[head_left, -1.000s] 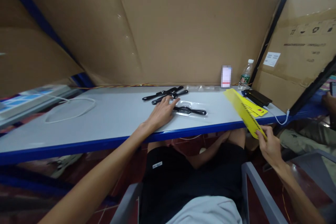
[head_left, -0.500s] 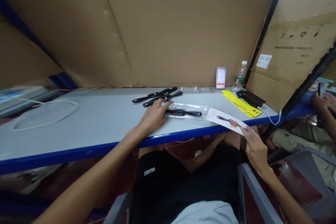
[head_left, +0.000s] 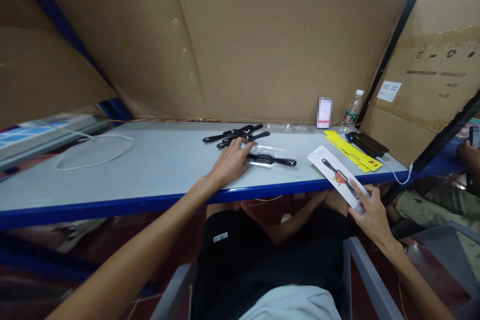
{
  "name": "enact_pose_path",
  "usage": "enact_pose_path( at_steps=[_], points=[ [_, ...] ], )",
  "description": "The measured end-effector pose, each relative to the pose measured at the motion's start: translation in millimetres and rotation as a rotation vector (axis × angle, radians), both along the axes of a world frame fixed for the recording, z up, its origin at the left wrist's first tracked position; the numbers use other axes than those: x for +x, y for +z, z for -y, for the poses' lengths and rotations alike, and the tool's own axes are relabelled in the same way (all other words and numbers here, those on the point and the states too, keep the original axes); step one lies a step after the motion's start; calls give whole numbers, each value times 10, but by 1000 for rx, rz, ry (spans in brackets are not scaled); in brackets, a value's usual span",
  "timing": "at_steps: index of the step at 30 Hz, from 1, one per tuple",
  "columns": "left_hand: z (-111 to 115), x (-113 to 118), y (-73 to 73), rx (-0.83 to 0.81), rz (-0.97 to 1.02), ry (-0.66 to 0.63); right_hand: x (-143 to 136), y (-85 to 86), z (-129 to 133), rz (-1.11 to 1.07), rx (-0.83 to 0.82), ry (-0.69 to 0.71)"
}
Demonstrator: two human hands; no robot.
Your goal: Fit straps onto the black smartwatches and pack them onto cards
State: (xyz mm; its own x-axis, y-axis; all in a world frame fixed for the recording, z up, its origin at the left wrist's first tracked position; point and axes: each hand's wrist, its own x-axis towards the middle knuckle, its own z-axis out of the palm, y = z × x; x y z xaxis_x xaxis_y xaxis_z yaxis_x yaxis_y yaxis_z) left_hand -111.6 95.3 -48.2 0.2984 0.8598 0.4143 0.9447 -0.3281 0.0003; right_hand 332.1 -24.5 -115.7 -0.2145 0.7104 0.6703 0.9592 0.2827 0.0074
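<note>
Cardboard (head_left: 262,40) is stood up behind a pale, blue-edged bench (head_left: 165,160), and places are given here from the clear tray (head_left: 276,151) on it, as seen by the wearer. Inside the tray a black tool (head_left: 272,160) is seen lying lengthwise. The tray's left end is covered by the left hand (head_left: 231,159), whose fingers are loosely bent and partly spread; whether anything is gripped beneath them cannot be told. Right of the tray, and apart from it, a white printed card (head_left: 332,179) is pinched at its near end by the right hand (head_left: 369,205), the fingers closed on it and the picture turned upward. More black tools (head_left: 228,133) are heaped behind and left of the tray, close to the left fingers; yellow cards (head_left: 341,145) are laid behind and right of it.

For the hold in hand, the tray is probably best steadied with flat, light pressure, since thin plastic seems likely to flex or slide. The card should be pinched gently near its edge, so that it is not creased, and the bench's rim should be cleared by its corners. Care should be taken that the heaped tools are not nudged.
</note>
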Motion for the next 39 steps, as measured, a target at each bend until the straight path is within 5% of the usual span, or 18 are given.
enact_pose_path(
  at_steps=[8, 21, 39],
  points=[
    [22, 6, 40, 19, -12, 4, 228, -38, 82, 117, -6, 124],
    [24, 7, 45, 18, -27, 19, 409, 374, -14, 417, -101, 250],
    [32, 24, 61, 9, -52, 12, 477, 577, -204, 530, -209, 320]
  ],
)
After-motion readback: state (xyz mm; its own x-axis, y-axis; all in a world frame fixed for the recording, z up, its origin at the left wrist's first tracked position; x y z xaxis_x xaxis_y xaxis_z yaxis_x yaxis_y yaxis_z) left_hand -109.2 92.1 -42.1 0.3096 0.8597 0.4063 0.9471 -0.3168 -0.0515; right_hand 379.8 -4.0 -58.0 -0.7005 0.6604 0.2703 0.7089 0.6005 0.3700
